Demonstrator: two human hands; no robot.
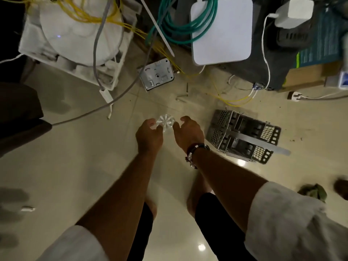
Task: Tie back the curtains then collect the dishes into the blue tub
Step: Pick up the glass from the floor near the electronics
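Both hands are reaching down over the floor (79,157): the left hand (149,137) and right hand (189,133) are pinching a clear glass (165,123) between curled fingers. Being slick and see-through, it risks slipping and shattering on the tiles.

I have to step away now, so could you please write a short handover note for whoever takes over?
Left hand and right hand both hold the small clear ribbed glass dish above the pale tiled floor.
The grey plastic cutlery basket lies on the floor to the right.
No curtains and no blue tub are in view, so their state cannot be told.
Left to do: carry the dish to the tub and collect any other dishes.
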